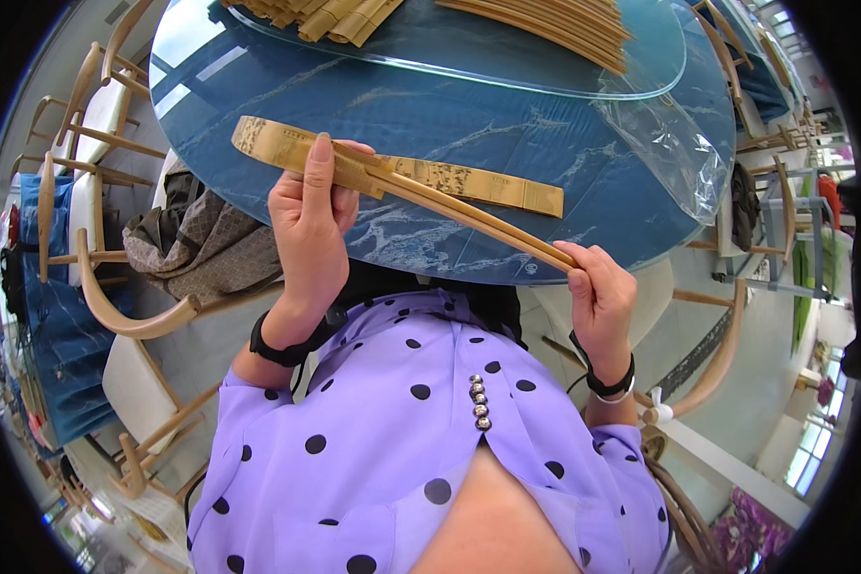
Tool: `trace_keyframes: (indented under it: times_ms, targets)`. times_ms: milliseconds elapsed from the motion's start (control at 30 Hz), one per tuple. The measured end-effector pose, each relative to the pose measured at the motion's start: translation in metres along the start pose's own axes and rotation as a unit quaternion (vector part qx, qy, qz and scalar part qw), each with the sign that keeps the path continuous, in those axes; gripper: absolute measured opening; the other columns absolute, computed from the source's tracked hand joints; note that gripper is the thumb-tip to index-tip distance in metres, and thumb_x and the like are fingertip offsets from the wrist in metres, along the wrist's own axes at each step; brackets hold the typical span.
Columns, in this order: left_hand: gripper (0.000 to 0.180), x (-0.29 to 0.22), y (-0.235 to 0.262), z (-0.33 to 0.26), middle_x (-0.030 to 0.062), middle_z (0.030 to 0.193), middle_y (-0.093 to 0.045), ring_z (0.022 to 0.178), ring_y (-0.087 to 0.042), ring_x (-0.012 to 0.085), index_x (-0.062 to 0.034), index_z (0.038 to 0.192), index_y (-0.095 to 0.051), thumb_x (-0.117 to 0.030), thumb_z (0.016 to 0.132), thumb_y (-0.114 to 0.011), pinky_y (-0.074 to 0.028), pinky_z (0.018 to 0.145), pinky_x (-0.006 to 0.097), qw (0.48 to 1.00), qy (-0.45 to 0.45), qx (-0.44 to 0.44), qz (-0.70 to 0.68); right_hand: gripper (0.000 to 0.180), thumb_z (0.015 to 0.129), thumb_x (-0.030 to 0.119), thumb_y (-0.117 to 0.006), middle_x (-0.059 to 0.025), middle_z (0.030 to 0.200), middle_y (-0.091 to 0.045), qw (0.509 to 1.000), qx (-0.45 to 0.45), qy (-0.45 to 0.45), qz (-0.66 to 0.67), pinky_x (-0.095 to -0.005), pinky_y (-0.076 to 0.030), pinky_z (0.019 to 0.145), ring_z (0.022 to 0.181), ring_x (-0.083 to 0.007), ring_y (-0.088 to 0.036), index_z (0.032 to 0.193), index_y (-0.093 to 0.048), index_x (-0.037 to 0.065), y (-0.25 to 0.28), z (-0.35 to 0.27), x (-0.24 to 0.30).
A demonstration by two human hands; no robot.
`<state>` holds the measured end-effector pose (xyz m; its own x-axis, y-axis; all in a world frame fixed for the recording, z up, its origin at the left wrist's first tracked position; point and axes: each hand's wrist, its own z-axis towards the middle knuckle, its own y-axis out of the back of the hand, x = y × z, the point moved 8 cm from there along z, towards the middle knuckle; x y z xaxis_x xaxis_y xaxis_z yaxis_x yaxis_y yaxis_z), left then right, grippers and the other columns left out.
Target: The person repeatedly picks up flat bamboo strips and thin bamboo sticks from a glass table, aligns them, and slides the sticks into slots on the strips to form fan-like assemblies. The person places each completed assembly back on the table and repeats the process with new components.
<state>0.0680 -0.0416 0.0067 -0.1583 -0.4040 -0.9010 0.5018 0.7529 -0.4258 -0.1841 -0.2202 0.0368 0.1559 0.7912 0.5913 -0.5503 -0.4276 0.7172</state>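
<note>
Above the near edge of a blue marbled table (507, 244) I hold a pair of wooden chopsticks (478, 219), slanting down to the right. My left hand (314, 206) pinches a gold paper strip (275, 140) against their upper left end, thumb on top. The strip bends round in a loop left of my fingers. A flat gold printed length (488, 184) stretches right, behind the chopsticks; whether it belongs to the same strip is hidden by my hand. My right hand (601, 292) grips the chopsticks' lower right ends between thumb and fingers.
On a raised glass turntable (507, 81) lie a stack of gold paper sleeves (344, 21) and a row of chopsticks (555, 29). Clear plastic film (674, 158) rests at the table's right. A patterned bag (206, 239) sits on a wooden chair (115, 320) at left.
</note>
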Motion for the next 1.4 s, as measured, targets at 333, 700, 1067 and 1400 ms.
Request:
trace_keyframes:
  times_ms: [333,700,1067,1400]
  targets:
    - [0.041,0.008,-0.009,0.0,-0.0068,0.062,-0.035,0.051,-0.022,0.001,0.0044,0.104,-0.069,-0.031,0.109,-0.05,-0.017,0.046,0.022,1.0,-0.004,-0.019,0.01,0.057,0.113,0.041,-0.029,0.0043,0.067,-0.045,0.871,-0.088,-0.223,0.428,-0.0198,-0.028,0.051,0.057,-0.0027,-0.035,0.114,-0.064,-0.004,-0.009,-0.016,-0.034]
    - [0.039,0.009,-0.013,-0.005,-0.0073,0.063,-0.037,0.052,-0.024,0.0017,0.0028,0.104,-0.069,-0.03,0.11,-0.049,-0.018,0.047,0.023,1.0,-0.004,-0.003,-0.001,0.029,0.106,0.018,-0.054,-0.0099,0.064,-0.047,0.982,-0.125,-0.115,0.087,-0.0329,-0.036,0.05,0.052,-0.0214,-0.043,0.086,-0.063,-0.001,-0.004,-0.007,-0.021]
    - [0.04,0.001,-0.017,-0.005,-0.0079,0.065,-0.045,0.054,-0.026,-0.0014,0.0002,0.103,-0.07,-0.031,0.111,-0.047,-0.02,0.048,0.02,0.999,-0.032,0.01,0.021,0.043,0.107,0.016,-0.049,-0.0045,0.061,-0.035,0.979,-0.089,-0.143,0.113,-0.0326,-0.025,0.05,0.053,-0.014,-0.033,0.069,-0.038,0.001,-0.021,-0.025,-0.014]
    - [0.04,0.014,-0.03,-0.008,-0.0085,0.063,-0.041,0.056,-0.028,0.0001,-0.0017,0.104,-0.07,-0.033,0.111,-0.046,-0.022,0.05,0.02,0.999,-0.016,0.039,0.024,0.046,0.109,0.02,-0.048,-0.0013,0.059,-0.035,0.979,-0.098,-0.15,0.098,-0.0311,-0.024,0.05,0.055,-0.0099,-0.032,0.068,-0.037,0.003,-0.024,-0.029,-0.013]
